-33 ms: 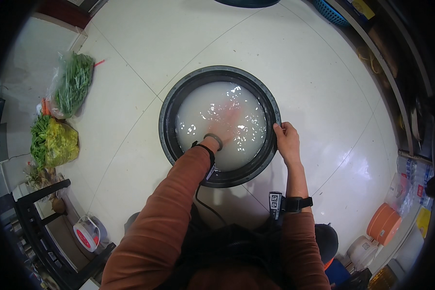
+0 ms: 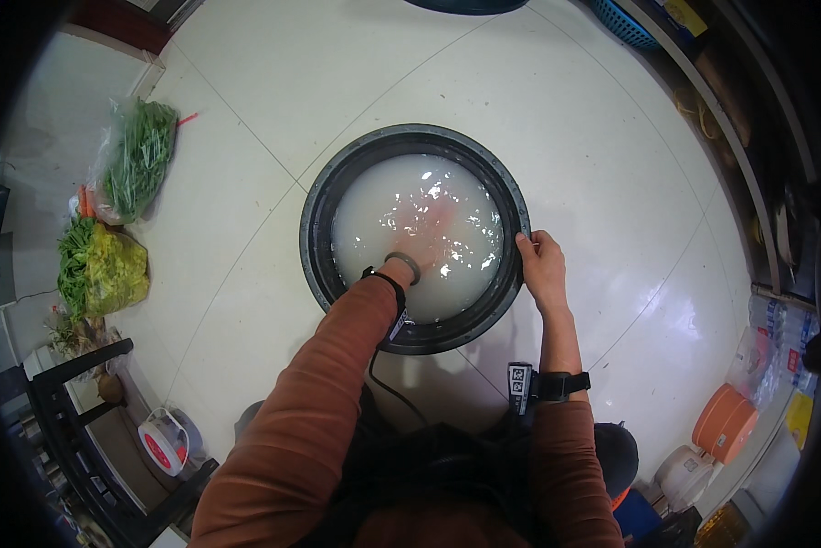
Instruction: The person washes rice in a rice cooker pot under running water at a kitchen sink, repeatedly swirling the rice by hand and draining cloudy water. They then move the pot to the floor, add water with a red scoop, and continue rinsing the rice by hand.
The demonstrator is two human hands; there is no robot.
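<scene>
The left hand (image 2: 431, 222) is under the cloudy water (image 2: 374, 196) and appears only as a blurred, reddish shape, so one cannot tell if its fingers are spread or closed, or hold something. The right hand (image 2: 542, 263) grips the black basin (image 2: 413, 134) at its right rim, thumb on the edge, other fingers bent beside it. The basin stands on the tiled floor (image 2: 611, 173), between the left hand's forearm and the right hand.
</scene>
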